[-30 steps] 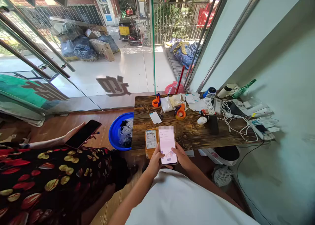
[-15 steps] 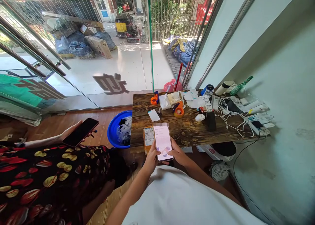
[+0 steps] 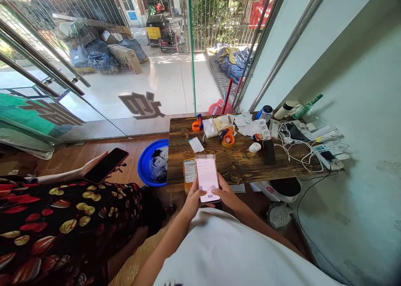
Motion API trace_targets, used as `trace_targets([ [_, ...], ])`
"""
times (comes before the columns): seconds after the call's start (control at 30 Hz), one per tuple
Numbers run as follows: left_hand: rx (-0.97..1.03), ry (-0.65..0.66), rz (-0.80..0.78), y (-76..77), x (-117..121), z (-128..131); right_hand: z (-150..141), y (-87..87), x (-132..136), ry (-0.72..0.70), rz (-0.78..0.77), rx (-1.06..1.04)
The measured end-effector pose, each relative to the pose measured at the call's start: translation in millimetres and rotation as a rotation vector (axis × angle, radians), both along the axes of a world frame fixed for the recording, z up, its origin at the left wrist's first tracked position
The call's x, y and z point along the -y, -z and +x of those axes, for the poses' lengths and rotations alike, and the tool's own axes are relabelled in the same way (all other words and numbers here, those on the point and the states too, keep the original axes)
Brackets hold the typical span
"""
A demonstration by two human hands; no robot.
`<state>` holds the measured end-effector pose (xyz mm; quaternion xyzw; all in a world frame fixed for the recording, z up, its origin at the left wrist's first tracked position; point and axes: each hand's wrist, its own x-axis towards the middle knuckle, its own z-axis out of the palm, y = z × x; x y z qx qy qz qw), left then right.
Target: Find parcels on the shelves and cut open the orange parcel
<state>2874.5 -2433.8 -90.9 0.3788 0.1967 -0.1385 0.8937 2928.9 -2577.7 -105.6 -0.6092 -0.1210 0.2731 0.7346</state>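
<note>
A smartphone [image 3: 207, 178] with a lit, pale screen is held upright between both my hands, in front of the table's near edge. My left hand [image 3: 193, 200] wraps its left side, the thumb over the lower screen. On the opposite side my right hand [image 3: 226, 194] grips it, and that thumb also lies over the lower screen. The fingers behind the phone are mostly hidden. Just beyond my left hand, a parcel [image 3: 189, 172] with a white label sits at the table's edge, partly covered by the phone.
The wooden table [image 3: 238, 165] bears tape dispensers [image 3: 227, 137], a white mouse [image 3: 255, 147], papers and tangled cables [image 3: 291, 148]. A blue tub [image 3: 142, 169] of plastic scraps stands left of it. Another person's hand [image 3: 94, 163] at left holds a dark phone [image 3: 106, 165]. Glass doors rise beyond.
My thumbs have shifted slightly on the phone, and the picture on its lower screen has given way to a plainer display. The other person's phone has moved slightly right and up.
</note>
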Motion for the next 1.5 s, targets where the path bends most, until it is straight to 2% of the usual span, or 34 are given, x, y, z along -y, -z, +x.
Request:
trace_targets([
  [0.4,-0.007,-0.005,0.036,1.3,1,-1,-2,4.1,-3,0.021,0.001,-0.029],
  [0.57,0.027,-0.014,-0.097,3.3,-2,-1,-4,7.8,-3,0.040,-0.002,-0.066],
  [0.7,0.016,-0.009,-0.124,3.7,-2,-1,-4,6.9,-3,0.045,-0.005,-0.071],
  [0.87,0.041,-0.037,-0.061,4.3,3,0,-5,-0.2,-4,0.033,-0.016,-0.039],
  [1.03,-0.029,-0.091,0.034,8.2,6,-1,-6,-6.7,-5,0.022,-0.039,0.045],
  [1.23,-0.036,-0.043,0.066,9.3,3,-4,-7,-3.7,-6,0.029,-0.032,0.064],
  [1.5,0.009,-0.041,-0.055,7.8,0,-4,-5,4.7,-5,0.039,0.000,0.016],
])
